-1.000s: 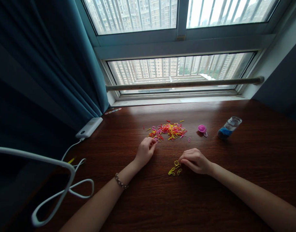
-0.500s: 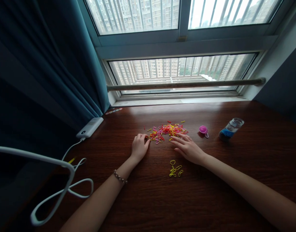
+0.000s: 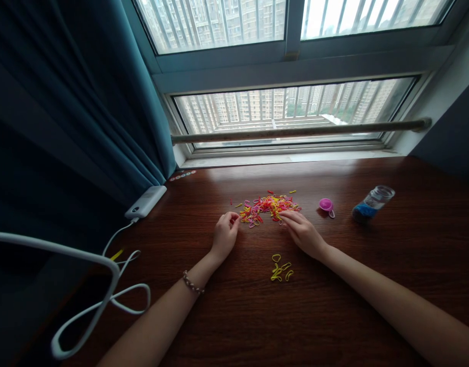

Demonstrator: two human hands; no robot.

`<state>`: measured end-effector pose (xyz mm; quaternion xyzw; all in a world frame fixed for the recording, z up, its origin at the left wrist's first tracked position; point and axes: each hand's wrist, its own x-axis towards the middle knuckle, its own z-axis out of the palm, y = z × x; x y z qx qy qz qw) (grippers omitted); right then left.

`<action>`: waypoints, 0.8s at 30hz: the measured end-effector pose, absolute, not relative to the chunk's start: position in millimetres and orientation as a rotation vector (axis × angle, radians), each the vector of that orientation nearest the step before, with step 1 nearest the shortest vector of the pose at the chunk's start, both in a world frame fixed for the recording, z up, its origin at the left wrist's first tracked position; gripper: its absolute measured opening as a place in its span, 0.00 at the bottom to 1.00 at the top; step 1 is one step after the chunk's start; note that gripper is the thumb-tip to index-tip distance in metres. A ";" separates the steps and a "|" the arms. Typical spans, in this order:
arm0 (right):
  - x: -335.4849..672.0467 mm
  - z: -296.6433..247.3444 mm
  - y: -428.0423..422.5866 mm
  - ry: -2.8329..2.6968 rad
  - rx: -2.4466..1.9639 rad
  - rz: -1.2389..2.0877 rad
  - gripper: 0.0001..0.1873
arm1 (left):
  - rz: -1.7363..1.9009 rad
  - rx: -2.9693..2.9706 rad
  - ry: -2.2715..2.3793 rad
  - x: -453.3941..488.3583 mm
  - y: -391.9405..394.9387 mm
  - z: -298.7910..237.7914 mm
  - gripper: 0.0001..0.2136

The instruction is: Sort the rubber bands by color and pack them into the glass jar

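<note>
A pile of small pink, red and yellow rubber bands [image 3: 268, 206] lies on the dark wooden table [image 3: 334, 306]. My left hand [image 3: 225, 235] rests at the pile's left edge with its fingers curled in a pinch; what they hold is too small to name. My right hand [image 3: 301, 232] reaches into the pile's right front edge, fingers drawn together on the bands. A small group of yellow bands [image 3: 279, 268] lies apart, nearer to me, between my two hands. A beaded bracelet [image 3: 191, 284] is on my left wrist.
A pink lid [image 3: 326, 205] and a small glass jar [image 3: 372, 203] lying on its side with blue contents sit right of the pile. A white power bank [image 3: 146, 201] with a white cable [image 3: 115, 285] lies at the left by the teal curtain [image 3: 85, 102]. The window sill [image 3: 288, 159] runs behind.
My right hand left the small yellow group, reached up to the big pile, and its spread fingers have now drawn together there. My left hand stayed at the pile's left edge.
</note>
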<state>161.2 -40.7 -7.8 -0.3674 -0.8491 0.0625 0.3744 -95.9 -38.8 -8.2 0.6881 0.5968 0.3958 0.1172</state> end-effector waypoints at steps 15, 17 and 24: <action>163.1 -0.4 -53.9 -1.998 -0.829 0.214 0.08 | 1.113 2.381 1.504 -77.2 -63.0 6.3 0.07; 159.5 1.5 -63.9 -2.167 -0.619 0.132 0.11 | 1.124 2.238 1.800 -86.9 -50.8 0.4 0.04; 150.7 5.4 -67.9 -2.349 -0.735 -0.050 0.17 | 0.848 2.141 1.887 -101.9 -34.3 -10.2 0.04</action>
